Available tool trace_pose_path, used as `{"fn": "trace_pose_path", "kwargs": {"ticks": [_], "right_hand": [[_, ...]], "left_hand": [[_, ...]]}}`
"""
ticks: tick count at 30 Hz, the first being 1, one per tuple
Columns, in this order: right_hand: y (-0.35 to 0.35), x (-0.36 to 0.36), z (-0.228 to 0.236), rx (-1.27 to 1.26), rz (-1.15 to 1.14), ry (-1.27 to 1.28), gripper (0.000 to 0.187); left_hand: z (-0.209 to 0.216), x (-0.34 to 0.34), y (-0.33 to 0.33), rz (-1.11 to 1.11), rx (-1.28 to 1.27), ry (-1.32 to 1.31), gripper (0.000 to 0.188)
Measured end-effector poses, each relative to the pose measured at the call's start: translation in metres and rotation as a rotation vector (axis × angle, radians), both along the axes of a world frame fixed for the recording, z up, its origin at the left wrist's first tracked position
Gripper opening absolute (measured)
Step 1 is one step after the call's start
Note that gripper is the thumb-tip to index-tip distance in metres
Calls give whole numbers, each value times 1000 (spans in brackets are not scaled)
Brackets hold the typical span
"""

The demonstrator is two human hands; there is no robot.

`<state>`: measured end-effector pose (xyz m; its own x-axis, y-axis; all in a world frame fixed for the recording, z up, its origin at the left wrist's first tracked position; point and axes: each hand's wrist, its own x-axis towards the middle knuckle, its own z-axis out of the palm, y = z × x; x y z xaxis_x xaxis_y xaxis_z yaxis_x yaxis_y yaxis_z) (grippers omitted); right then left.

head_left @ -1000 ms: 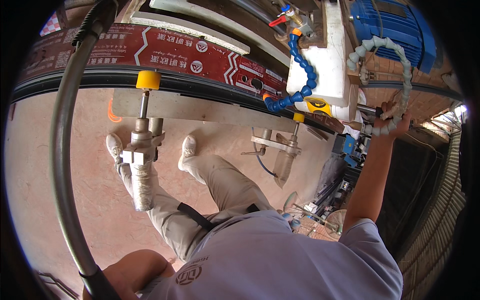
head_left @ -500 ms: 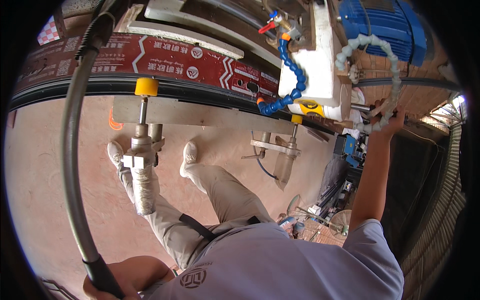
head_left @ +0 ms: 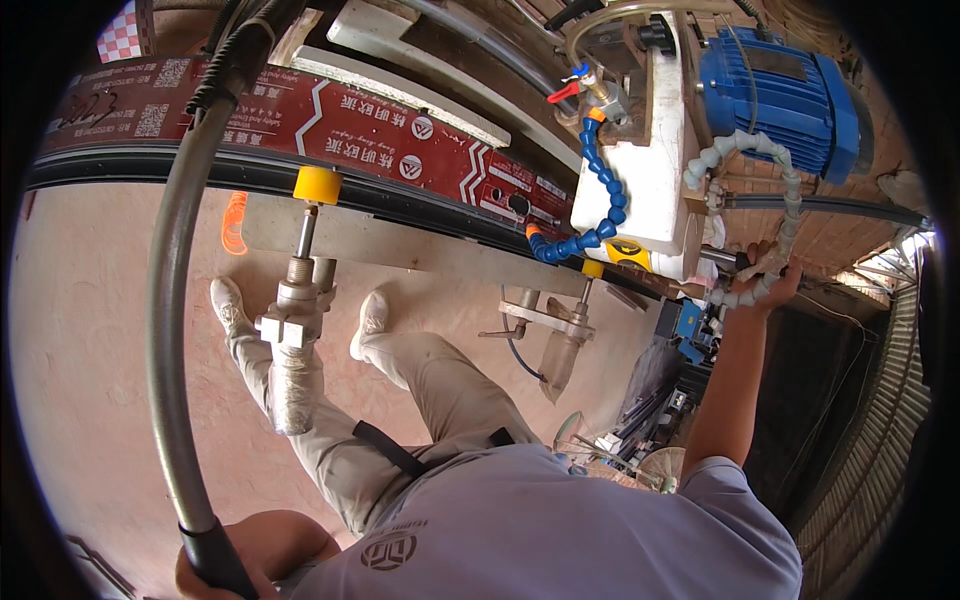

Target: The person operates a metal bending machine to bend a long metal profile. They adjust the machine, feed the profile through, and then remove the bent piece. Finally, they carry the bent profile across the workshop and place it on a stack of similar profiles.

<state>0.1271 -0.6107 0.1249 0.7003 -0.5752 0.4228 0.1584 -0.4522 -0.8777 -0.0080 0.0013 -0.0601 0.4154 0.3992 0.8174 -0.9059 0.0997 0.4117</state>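
Observation:
My left hand (head_left: 285, 545) is closed round the black grip of a long, curved metal lever (head_left: 170, 370) at the lower left. My right hand (head_left: 780, 285) reaches to the upper right, its fingers wrapped round a dark handle (head_left: 738, 260) beside the white machine head (head_left: 640, 190). A grey segmented hose (head_left: 790, 210) hangs over that hand and hides part of it. Under the head lies a long profile with dark red printed film (head_left: 370, 120). Two clamp cylinders with yellow pads, the left pad (head_left: 318, 185) and the right pad (head_left: 593, 269), point at its near side.
A blue motor (head_left: 775, 105) is mounted behind the head. The blue segmented hose (head_left: 612, 200) curves down from a red-handled valve (head_left: 565, 93). Below the profile runs a pale metal plate (head_left: 400, 248). Dark equipment (head_left: 680, 380) and a fan (head_left: 660, 468) stand at the right.
The view has shifted a little, so the machine head, lever top and left clamp appear further right. Both hands keep their holds.

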Motion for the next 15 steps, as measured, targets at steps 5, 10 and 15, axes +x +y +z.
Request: {"fn": "trace_pose_path", "kwargs": {"ticks": [5,10,15], "right_hand": [[51,-4,-7,128,31,20,29],[79,0,0,196,74,47,29],[74,1,3,330,200,42,31]], "left_hand": [[-1,-13,-1,197,30,137,35],[32,-16,-8,152,-55,287,38],[97,17,17,-188,217,229,28]]}}
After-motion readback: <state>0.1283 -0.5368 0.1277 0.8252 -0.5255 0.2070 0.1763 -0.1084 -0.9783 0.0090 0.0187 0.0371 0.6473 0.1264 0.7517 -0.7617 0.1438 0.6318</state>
